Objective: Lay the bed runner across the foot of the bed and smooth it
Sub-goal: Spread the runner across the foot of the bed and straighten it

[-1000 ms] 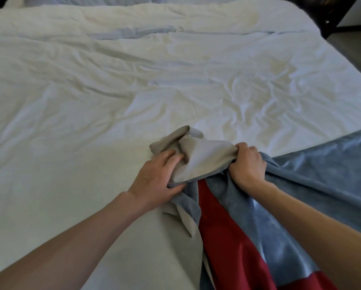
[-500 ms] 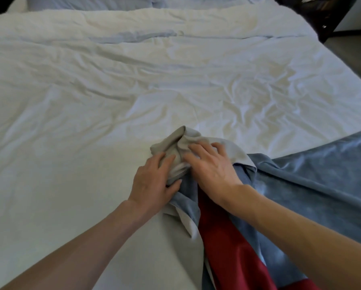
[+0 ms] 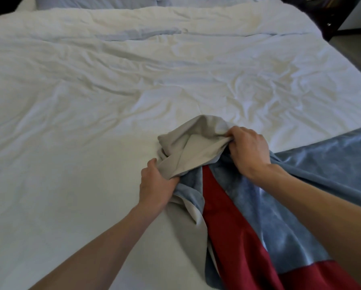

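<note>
Hands grip a bunched runner [image 3: 248, 197] on a bed [image 3: 91, 122] covered in a wrinkled white duvet. Left hand [image 3: 156, 185] is closed on the beige underside fold; right hand [image 3: 248, 151] is clenched on the same fold farther up. Blue and red runner fabric trails toward the bed's near right corner, still crumpled.

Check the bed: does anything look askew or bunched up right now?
Yes. The bed runner is bunched and twisted mid-bed, its beige lining turned up, gripped by the left hand and right hand. The white duvet is creased.
</note>
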`<move>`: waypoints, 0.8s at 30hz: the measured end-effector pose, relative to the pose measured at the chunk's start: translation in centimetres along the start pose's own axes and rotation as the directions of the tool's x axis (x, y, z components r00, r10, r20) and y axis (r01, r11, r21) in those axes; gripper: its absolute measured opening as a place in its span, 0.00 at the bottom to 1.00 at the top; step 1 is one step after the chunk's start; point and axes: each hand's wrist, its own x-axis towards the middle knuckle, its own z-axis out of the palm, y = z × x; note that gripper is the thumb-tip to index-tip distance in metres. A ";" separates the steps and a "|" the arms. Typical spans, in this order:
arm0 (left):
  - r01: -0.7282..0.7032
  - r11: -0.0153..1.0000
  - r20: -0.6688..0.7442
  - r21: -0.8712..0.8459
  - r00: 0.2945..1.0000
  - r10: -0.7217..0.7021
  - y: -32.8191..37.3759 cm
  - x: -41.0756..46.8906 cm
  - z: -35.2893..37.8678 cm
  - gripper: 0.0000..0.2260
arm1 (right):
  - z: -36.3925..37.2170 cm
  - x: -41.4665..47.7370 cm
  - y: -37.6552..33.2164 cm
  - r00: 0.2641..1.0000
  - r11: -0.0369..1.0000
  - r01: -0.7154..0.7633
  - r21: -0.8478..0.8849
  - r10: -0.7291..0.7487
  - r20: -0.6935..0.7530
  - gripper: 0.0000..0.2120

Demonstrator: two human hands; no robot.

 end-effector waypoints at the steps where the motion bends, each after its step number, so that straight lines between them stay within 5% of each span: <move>1: -0.008 1.000 0.018 -0.012 1.000 0.008 0.1 -0.2 0.0 0.30 | -0.2 -0.3 -0.4 1.000 1.000 0.010 -0.018 -0.009 0.030 0.09; 5: -0.060 0.996 0.001 -0.070 0.998 0.061 0.3 -1.1 -0.9 0.11 | -0.6 -4.0 -3.7 0.994 0.995 0.101 0.011 -0.101 0.042 0.20; 10: -0.122 0.985 -0.022 -0.121 0.992 0.120 0.3 -2.2 -2.8 0.03 | -0.3 -12.5 -8.0 0.985 0.976 0.168 0.138 -0.172 0.015 0.16; 14: -0.178 0.981 -0.079 -0.077 0.982 0.172 0.1 -3.7 -3.5 0.03 | 1.3 -15.6 -9.7 0.961 0.992 0.099 0.084 -0.117 0.251 0.20; 18: -0.220 0.972 -0.111 -0.078 0.971 0.211 -0.5 -5.0 -3.8 0.10 | 1.9 -15.9 -10.4 0.952 0.995 -0.039 0.087 0.011 0.305 0.09; 20: -0.183 0.977 -0.077 -0.106 0.981 0.176 -1.0 -6.1 -3.9 0.03 | 1.9 -16.1 -10.7 0.941 0.986 -0.078 0.145 0.024 0.338 0.06; 24: -0.016 0.981 -0.010 -0.196 1.000 0.015 -3.3 -8.8 -4.1 0.18 | 1.7 -16.6 -12.6 0.945 0.960 -0.054 0.273 -0.039 0.325 0.07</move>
